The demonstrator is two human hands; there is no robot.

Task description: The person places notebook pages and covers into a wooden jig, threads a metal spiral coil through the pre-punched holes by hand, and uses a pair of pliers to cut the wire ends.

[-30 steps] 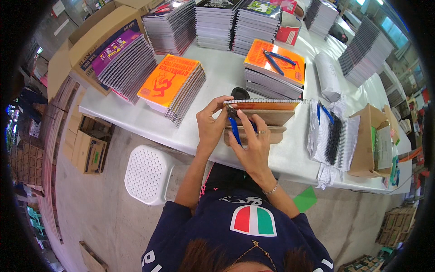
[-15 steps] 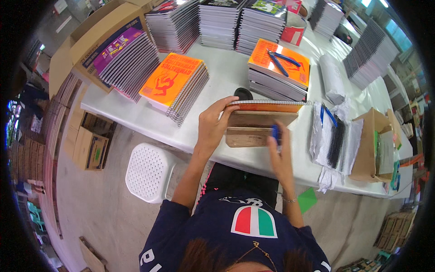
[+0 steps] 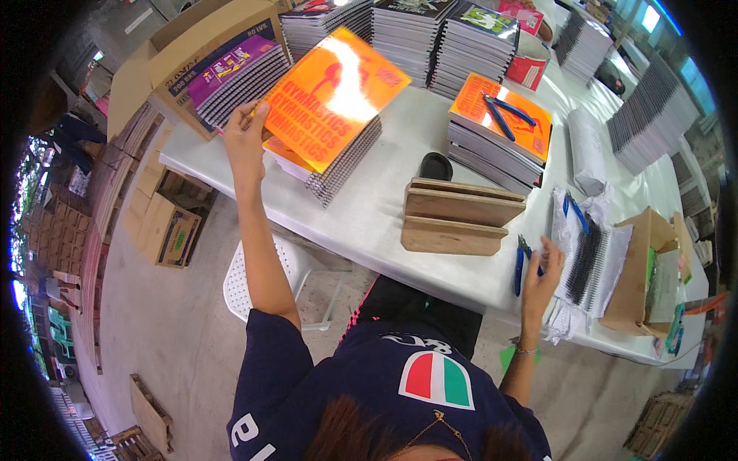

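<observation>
My left hand (image 3: 246, 138) grips an orange-covered spiral notebook (image 3: 336, 96) by its left edge. The notebook is tilted over a stack of similar notebooks (image 3: 350, 165), partly hiding it. My right hand (image 3: 543, 276) is at the table's front edge, fingers apart, right beside blue-handled pliers (image 3: 520, 269). One handle is partly behind its thumb. A slotted wooden stand (image 3: 461, 211) is between my hands, with nothing in its slots. Right of my right hand, black wire spirals (image 3: 586, 265) lie on crumpled white wrapping, with another pair of blue-handled pliers (image 3: 575, 211) on top.
A second orange-topped stack (image 3: 503, 123) carries blue-handled cutters (image 3: 503, 114). Black-covered stacks (image 3: 407, 42) line the back. Purple notebooks (image 3: 234, 73) lean by an open carton (image 3: 196, 54) at left. A small carton (image 3: 630, 273) is at right, a white stool (image 3: 265, 269) below the table.
My left hand has taken the notebook out of the wooden stand and carried it left over the stack. My right hand has moved right, and the pliers now lie on the table.
</observation>
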